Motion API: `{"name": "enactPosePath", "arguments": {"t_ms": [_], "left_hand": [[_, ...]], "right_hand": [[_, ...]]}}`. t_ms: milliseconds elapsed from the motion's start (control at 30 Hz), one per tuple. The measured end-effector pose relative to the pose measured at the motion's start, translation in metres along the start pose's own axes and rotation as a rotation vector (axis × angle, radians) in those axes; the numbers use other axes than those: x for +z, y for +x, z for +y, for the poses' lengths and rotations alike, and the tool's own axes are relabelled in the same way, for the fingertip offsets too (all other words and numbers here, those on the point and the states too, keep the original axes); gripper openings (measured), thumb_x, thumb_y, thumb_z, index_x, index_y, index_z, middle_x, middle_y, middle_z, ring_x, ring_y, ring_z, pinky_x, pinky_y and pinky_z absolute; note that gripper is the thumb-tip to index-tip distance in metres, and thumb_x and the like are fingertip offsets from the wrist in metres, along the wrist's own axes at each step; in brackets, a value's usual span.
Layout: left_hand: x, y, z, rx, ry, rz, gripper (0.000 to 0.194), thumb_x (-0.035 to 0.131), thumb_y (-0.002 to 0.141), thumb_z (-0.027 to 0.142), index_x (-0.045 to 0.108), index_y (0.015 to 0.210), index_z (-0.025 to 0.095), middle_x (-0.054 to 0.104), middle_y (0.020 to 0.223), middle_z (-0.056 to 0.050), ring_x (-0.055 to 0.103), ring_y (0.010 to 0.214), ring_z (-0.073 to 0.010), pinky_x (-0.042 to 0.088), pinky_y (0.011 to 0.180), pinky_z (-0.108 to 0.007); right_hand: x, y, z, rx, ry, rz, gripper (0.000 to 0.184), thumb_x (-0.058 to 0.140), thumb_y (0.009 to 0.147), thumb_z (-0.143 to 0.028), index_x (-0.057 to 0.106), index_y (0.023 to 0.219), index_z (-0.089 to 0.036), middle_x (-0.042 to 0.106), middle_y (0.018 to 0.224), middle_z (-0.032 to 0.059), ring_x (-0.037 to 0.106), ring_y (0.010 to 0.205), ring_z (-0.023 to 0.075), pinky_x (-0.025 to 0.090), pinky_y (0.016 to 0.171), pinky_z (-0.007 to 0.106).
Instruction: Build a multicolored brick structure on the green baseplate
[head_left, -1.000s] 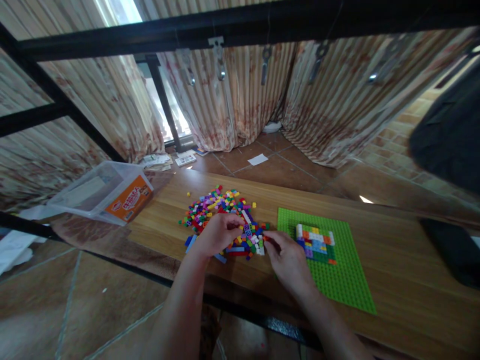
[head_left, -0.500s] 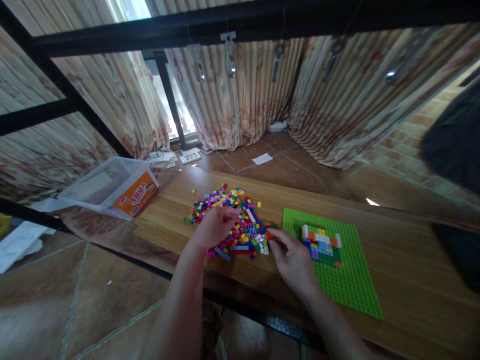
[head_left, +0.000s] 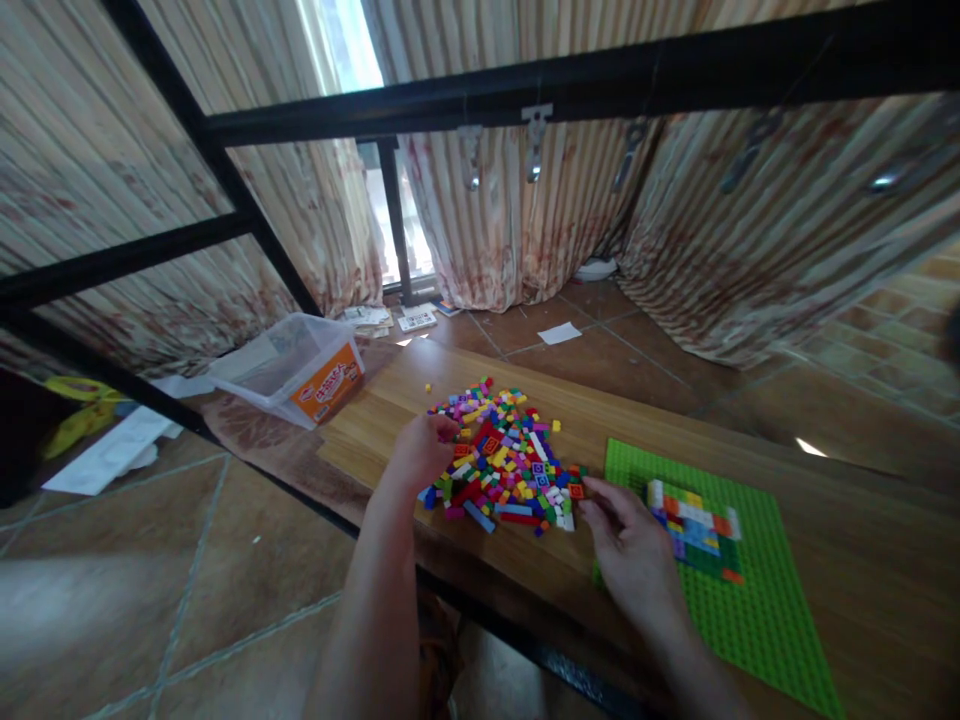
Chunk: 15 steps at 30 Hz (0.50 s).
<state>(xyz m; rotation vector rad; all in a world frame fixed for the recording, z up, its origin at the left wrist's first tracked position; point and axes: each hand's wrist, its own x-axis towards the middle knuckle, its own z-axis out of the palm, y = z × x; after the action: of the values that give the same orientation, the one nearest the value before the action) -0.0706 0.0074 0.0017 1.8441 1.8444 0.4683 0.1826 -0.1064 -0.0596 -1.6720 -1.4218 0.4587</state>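
Observation:
A heap of loose, many-coloured toy bricks [head_left: 510, 455] lies on the wooden tabletop. At its left side is my left hand [head_left: 421, 452], fingers curled in against the bricks beside an orange-red brick [head_left: 461, 450]; whatever they may pinch is hidden. My right hand [head_left: 634, 535], between the heap and the green baseplate [head_left: 780, 590], pinches a small orange brick [head_left: 576, 491] between thumb and fingertips at the heap's right edge. On the baseplate sits a built block of mixed-colour bricks [head_left: 697, 530], just right of my right hand.
A clear plastic box [head_left: 292, 365] with an orange label stands at the table's left end. Black metal bars [head_left: 480, 95] with hanging clips cross above. Papers [head_left: 560, 333] lie on the tiled floor beyond, before striped curtains [head_left: 487, 220].
The view has swung left, so the scene sits further right. My left hand has shifted to the heap's left side, uncovering red bricks in the middle. My right hand keeps the orange brick.

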Motion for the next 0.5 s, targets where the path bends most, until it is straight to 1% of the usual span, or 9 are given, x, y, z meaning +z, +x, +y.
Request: {"name": "enactPosePath", "arguments": {"t_ms": [100,233,367,500], "left_hand": [[0.002,0.0,-0.002,0.041,0.072,-0.04,0.027,0.061,0.07,0.009,0.076,0.092,0.018,0.072,0.079,-0.002,0.062,0.072,-0.0155,0.041,0.061,-0.023],[0.0,-0.002,0.003,0.073,0.188,-0.087,0.035,0.059,0.069,0.006,0.077,0.095,0.02,0.071,0.077,-0.003,0.06,0.069,-0.0164,0.038,0.061,-0.025],[-0.001,-0.004,0.011,0.052,0.237,-0.114,0.035,0.058,0.07,0.006,0.077,0.095,0.02,0.072,0.08,-0.005,0.062,0.072,-0.0183,0.041,0.065,-0.027],[0.0,-0.003,0.013,0.042,0.255,-0.111,0.031,0.057,0.072,0.007,0.077,0.093,0.019,0.074,0.087,-0.007,0.065,0.081,-0.0206,0.044,0.071,-0.028]], "right_hand": [[-0.001,0.0,0.0,0.012,-0.002,-0.006,0.034,0.051,0.088,-0.039,0.069,0.107,-0.018,0.071,0.106,0.0116,0.067,0.095,0.0248,0.054,0.086,0.042],[-0.001,0.001,0.002,-0.003,0.006,-0.012,0.033,0.052,0.087,-0.039,0.07,0.106,-0.019,0.07,0.105,0.011,0.066,0.094,0.0243,0.053,0.086,0.042],[-0.001,0.001,0.002,-0.015,0.008,-0.022,0.031,0.052,0.088,-0.038,0.069,0.106,-0.019,0.07,0.105,0.0105,0.066,0.094,0.0243,0.053,0.087,0.042],[-0.002,0.001,0.0,-0.008,0.024,-0.028,0.031,0.052,0.088,-0.038,0.069,0.105,-0.019,0.07,0.105,0.0107,0.066,0.093,0.024,0.053,0.085,0.041]]}}
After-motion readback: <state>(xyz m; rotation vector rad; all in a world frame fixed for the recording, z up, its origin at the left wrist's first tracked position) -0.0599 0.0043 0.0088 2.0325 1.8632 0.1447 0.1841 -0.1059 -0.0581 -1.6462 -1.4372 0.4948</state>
